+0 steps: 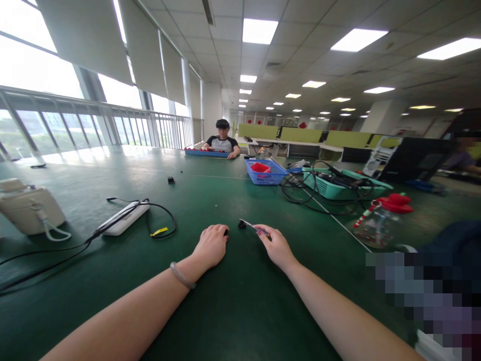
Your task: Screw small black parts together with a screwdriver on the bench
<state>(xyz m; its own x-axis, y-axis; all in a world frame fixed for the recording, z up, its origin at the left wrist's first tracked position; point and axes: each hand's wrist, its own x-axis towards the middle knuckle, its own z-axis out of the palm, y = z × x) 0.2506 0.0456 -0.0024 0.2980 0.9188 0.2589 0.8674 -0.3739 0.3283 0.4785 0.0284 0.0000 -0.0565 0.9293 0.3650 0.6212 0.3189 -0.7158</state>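
My right hand (277, 246) is closed round the handle of a slim tool with a silver shaft, which looks like a screwdriver (248, 223). Its tip points left and meets a small black part (241, 225) on the table; whether it touches that part or lies just above I cannot tell. To the left, my left hand (212, 244), a bangle on its wrist, rests curled on the table. A small black piece (226, 232) shows at its fingertips, mostly hidden by the fingers.
On the green table (240, 311) are a white power strip (126, 218) with black cables, a beige bag (32, 208), a blue basket (265, 175), a teal basket (330, 188) with tangled cables, and a red-lidded jar (379, 225). Across sits a person (221, 143); another is at right.
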